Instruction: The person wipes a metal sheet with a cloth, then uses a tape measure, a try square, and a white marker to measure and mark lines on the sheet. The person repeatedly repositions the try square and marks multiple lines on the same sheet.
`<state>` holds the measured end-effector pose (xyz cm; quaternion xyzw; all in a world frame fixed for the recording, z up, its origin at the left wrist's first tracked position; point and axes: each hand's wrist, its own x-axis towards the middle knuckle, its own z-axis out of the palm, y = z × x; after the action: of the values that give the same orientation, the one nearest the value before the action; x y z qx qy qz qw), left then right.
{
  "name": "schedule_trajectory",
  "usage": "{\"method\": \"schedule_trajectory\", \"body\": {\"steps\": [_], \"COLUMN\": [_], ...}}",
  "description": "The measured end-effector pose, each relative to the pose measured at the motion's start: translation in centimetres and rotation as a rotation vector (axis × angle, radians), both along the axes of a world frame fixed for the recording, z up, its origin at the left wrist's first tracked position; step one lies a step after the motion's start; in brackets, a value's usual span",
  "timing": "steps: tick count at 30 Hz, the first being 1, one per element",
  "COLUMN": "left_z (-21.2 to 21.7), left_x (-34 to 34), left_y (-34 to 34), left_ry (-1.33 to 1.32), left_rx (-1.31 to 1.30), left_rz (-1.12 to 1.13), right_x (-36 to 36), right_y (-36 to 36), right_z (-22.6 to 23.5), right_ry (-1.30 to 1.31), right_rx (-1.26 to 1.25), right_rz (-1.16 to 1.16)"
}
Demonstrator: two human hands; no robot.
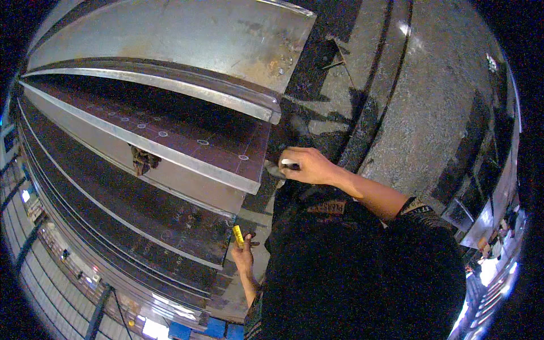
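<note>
My right hand (307, 165) is closed around a marker (290, 164) with a white end and a dark part. It is held just off the end of a steel beam, whose dark flange (226, 148) carries a row of chalk-like circles and lines. My left hand (243, 256) grips a yellow measuring rule (238, 236), a short strip with dark marks, near the end of a lower beam (192, 229). How far the rule reaches down into the palm is hidden by the fingers.
A large grey steel beam (170, 37) lies beyond the marked one, with a narrow dark gap between. More long beams are stacked at the left. To the right runs a rough concrete floor (442, 96) with dark rail-like strips. Blue objects (215, 327) show at the lower edge.
</note>
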<state>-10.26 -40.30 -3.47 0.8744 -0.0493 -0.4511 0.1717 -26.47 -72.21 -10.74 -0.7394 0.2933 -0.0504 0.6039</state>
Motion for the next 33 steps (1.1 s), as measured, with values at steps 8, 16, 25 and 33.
{"method": "schedule_trajectory", "body": {"steps": [8, 16, 25, 33], "left_z": [-1.6, -0.1, -10.6, -15.3], "left_x": [-0.5, -0.7, -4.2, -12.1], "left_y": [2.4, 3.6, 17.7, 33.4], "left_ry": [-0.092, -0.241, -0.196, -0.137], "left_rx": [0.021, -0.216, -0.288, -0.184], "left_rz": [0.054, 0.136, 0.256, 0.698], "right_x": [2.0, -0.6, 11.5, 12.0], "right_y": [-1.7, 1.4, 16.3, 28.7], "right_z": [-3.3, -4.1, -0.9, -14.2], "right_ry": [0.222, 0.387, 0.258, 0.474], "right_rx": [-0.016, -0.235, -0.402, 0.210], "right_rz": [0.088, 0.481, 0.689, 0.130]}}
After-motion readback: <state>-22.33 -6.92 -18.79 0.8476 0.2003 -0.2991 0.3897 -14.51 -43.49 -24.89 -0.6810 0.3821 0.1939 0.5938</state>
